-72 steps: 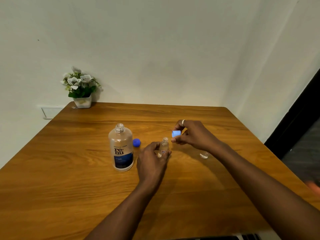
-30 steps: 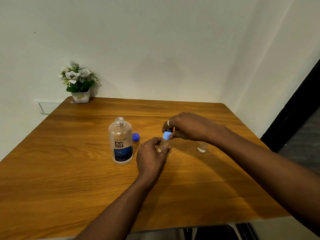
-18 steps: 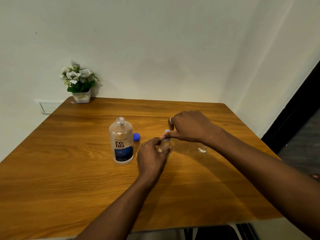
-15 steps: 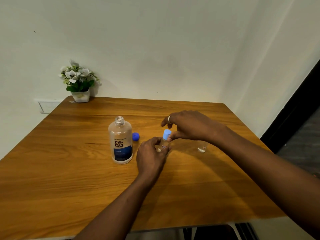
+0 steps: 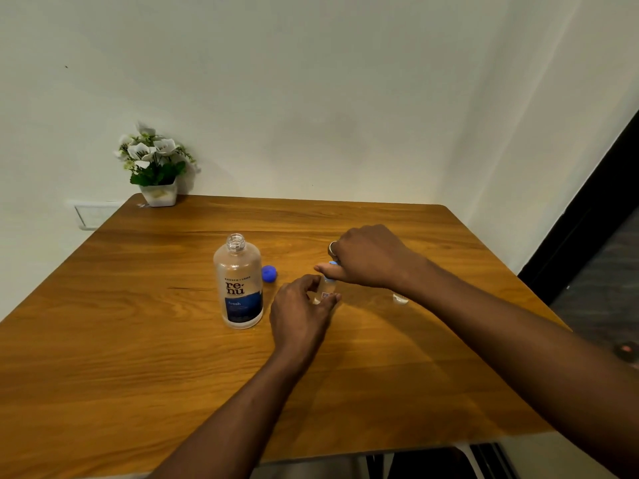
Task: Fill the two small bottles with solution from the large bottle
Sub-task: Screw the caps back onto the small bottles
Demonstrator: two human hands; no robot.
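Note:
The large clear bottle (image 5: 238, 281) with a blue label stands uncapped left of centre on the wooden table (image 5: 138, 340). Its dark blue cap (image 5: 269, 273) lies just to its right. My left hand (image 5: 299, 311) grips the body of a small clear bottle (image 5: 327, 289) standing on the table. My right hand (image 5: 366, 257) sits on top of that bottle, fingers closed around its light blue cap, of which only a sliver shows. The second small bottle (image 5: 400, 298) stands further right, mostly hidden behind my right forearm.
A white pot of white flowers (image 5: 155, 167) stands at the table's far left corner against the wall. A wall socket plate (image 5: 93, 216) is left of the table. The table's right edge borders a dark doorway.
My right hand brought the light blue cap from the air down onto the small bottle held by my left hand, and its fingers have turned and closed over the cap.

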